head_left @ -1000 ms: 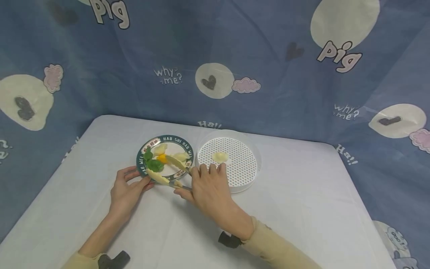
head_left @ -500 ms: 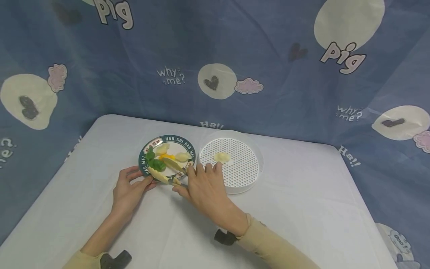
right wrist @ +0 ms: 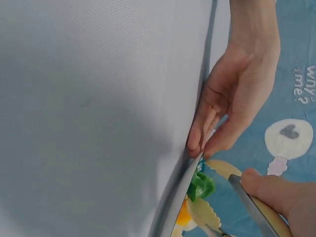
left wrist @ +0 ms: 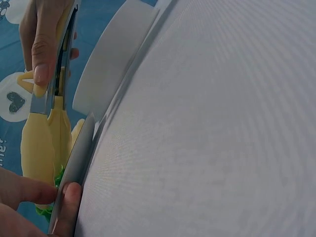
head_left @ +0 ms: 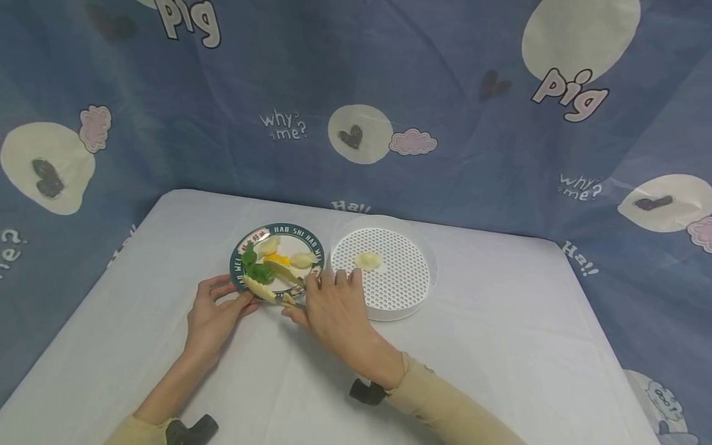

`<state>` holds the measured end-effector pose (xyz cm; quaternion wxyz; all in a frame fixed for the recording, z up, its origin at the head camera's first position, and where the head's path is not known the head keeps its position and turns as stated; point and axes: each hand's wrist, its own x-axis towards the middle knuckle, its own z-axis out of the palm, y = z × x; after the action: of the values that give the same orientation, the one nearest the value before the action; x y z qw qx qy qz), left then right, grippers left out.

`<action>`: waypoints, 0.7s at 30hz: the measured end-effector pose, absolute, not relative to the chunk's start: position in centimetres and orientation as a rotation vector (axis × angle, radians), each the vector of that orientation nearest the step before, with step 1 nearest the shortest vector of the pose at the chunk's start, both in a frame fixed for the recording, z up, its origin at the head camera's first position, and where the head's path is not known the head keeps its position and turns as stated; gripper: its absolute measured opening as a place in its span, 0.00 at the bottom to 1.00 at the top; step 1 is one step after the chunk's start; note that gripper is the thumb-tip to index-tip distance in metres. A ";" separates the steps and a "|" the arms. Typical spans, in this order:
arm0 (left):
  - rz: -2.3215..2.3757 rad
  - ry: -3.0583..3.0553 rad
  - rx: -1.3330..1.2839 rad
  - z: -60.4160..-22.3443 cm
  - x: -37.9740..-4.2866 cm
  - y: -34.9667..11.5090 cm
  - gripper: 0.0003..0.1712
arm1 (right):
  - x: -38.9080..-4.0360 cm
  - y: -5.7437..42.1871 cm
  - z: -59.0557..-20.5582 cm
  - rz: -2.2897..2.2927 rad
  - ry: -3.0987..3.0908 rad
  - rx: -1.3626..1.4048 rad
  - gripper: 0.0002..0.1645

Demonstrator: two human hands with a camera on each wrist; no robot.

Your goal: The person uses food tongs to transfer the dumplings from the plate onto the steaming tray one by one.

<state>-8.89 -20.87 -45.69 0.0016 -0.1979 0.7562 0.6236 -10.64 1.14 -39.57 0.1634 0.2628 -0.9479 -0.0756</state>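
My left hand point(head_left: 211, 324) pinches the near-left rim of a green-edged plate point(head_left: 236, 267), thumb above and fingers underneath. In my right hand point(head_left: 340, 315) is a pair of tongs point(head_left: 259, 288) with pale yellow scalloped ends, spread apart over the plate's near side. On the plate lie a green leafy piece point(head_left: 260, 272), a yellow-orange piece point(head_left: 277, 259) and two pale dumpling-like pieces, one at the right point(head_left: 303, 259). The right wrist view shows one tong end close to the leafy piece point(right wrist: 201, 186). My right hand hides part of the tongs' handles.
Right of the plate stands a round white steamer tray point(head_left: 403, 287) with a perforated base and a raised wall. One pale dumpling-like piece point(head_left: 368, 261) lies in it. A white cloth covers the table point(head_left: 500, 346), and a blue printed curtain point(head_left: 473, 154) hangs behind.
My right hand has drawn slightly left and toward me, and the tongs' ends sit lower over the plate, showing more of the yellow-orange piece. My left hand keeps its hold on the rim.
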 end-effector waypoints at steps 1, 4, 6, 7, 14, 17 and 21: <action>1.955 2.376 -0.621 -45.7 -8.9 -20.9 0.45 | -10.7 1.1 -39.6 -0.217 -2.700 0.750 0.39; 1.970 2.370 -0.627 -45.8 -8.9 -20.9 0.45 | -10.8 1.1 -39.8 -0.223 -2.692 0.749 0.37; 1.974 2.367 -0.627 -45.9 -9.0 -20.9 0.45 | -10.9 1.0 -39.9 -0.220 -2.692 0.752 0.37; 1.974 2.365 -0.627 -45.9 -9.0 -20.8 0.45 | -10.9 0.9 -40.0 -0.218 -2.694 0.754 0.37; 1.945 2.373 -0.624 -45.9 -9.0 -20.8 0.45 | -11.1 0.5 -40.2 -0.216 -2.731 0.772 0.37; 1.945 2.373 -0.628 -45.9 -9.0 -20.8 0.45 | -11.1 0.4 -40.4 -0.222 -2.738 0.771 0.37; 1.959 2.371 -0.632 -46.0 -9.0 -20.9 0.45 | -11.1 0.3 -40.6 -0.233 -2.747 0.778 0.36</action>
<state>-8.96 -20.92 -45.95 0.0009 -0.2013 0.7551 0.6239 -11.11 0.31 -40.55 0.1383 0.2690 -0.9497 -0.0807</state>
